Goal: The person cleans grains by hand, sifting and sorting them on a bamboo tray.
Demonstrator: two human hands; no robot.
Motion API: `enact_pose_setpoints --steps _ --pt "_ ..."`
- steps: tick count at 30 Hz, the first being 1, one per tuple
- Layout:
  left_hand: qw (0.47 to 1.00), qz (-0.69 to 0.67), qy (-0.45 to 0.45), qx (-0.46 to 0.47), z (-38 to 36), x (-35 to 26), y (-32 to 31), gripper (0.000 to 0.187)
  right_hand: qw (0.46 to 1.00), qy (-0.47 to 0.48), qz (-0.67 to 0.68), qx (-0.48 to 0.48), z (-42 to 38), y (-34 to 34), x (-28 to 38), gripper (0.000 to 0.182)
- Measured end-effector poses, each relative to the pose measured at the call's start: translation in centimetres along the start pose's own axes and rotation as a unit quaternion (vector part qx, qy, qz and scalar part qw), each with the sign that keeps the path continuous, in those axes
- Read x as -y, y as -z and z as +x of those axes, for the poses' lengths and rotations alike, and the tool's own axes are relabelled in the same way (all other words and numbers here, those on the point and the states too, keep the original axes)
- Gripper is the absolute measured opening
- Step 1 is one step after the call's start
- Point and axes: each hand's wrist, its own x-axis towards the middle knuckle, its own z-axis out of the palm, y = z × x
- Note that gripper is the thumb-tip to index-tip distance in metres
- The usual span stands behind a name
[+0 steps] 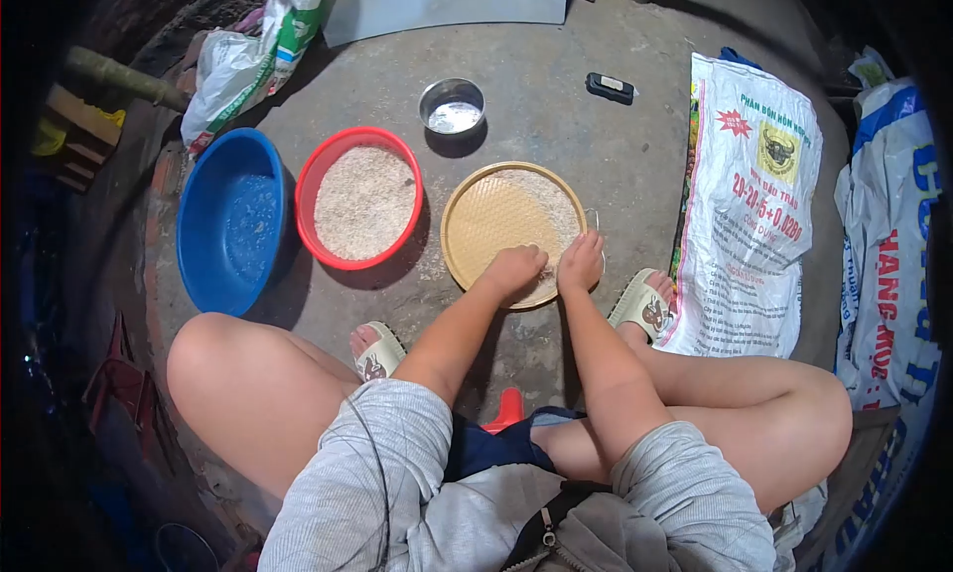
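A round yellow woven winnowing tray [493, 214] lies on the floor between my feet. Pale grain that looks like rice [546, 197] covers its right side, and the woven bottom shows bare on the left. My left hand [516, 273] is over the tray's lower part, fingers curled down at the edge of the grain; whatever they pinch is too small to make out. Over the lower right rim, my right hand [581, 262] grips the tray, fingers together and pointing away from me.
Left of the tray stand a red basin [305, 236] of pale grain and a blue basin [189, 244]. Beyond is a metal bowl [454, 108]. A black object [610, 88] lies at the upper right. A printed white sack [745, 205] lies flat on the right; another sack [238, 75] stands upper left.
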Motion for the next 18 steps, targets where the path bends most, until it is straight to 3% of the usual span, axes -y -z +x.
enact_pose_setpoints --steps 1,3,4,5,6,7,8,9,10,12,13,18 --pt "1.0 0.007 0.002 -0.007 0.1 0.2 0.4 0.017 1.0 -0.004 -0.01 -0.006 0.0 -0.1 0.0 0.025" --pt "0.974 -0.086 0.165 -0.132 0.8 0.6 1.8 0.029 1.0 0.0 -0.012 -0.019 -0.2 -0.2 1.0 0.026" --pt "0.973 -0.078 0.163 -0.143 1.3 0.8 2.7 0.029 0.994 0.003 -0.029 -0.107 -0.5 -0.3 1.8 0.027" --pt "0.945 -0.166 0.219 -0.179 1.7 1.0 3.7 0.037 0.98 0.002 -0.045 -0.194 -0.9 -0.4 2.8 0.029" --pt "0.904 -0.253 0.269 -0.213 2.1 1.2 4.8 0.044 0.979 0.007 -0.035 -0.2 -0.9 -0.6 4.0 0.029" --pt "0.905 -0.247 0.265 -0.223 2.3 1.1 6.3 0.044 0.984 -0.058 0.036 -0.164 -0.5 -0.9 5.6 0.029" --pt "0.876 -0.327 0.275 -0.222 2.5 0.9 7.7 0.043 0.979 -0.121 0.107 -0.125 0.0 -1.1 7.1 0.029" --pt "0.841 -0.407 0.281 -0.22 2.6 0.5 9.2 0.042 0.928 -0.189 0.319 -0.021 0.8 -1.3 9.1 0.029" --pt "0.842 -0.402 0.276 -0.23 2.9 0.1 10.6 0.042 0.82 -0.242 0.51 0.089 1.3 -1.4 10.6 0.03" --pt "0.846 -0.395 0.219 -0.283 3.0 -0.9 13.2 0.039 0.808 -0.232 0.533 0.101 1.9 -1.1 12.1 0.03" --pt "0.881 -0.25 0.222 -0.335 2.5 -2.6 15.5 0.037 0.796 -0.231 0.548 0.111 2.3 -1.0 12.9 0.03" --pt "0.895 -0.137 0.181 -0.383 0.8 -4.7 19.1 0.031 0.744 -0.237 0.602 0.166 1.3 -0.7 13.6 0.03"
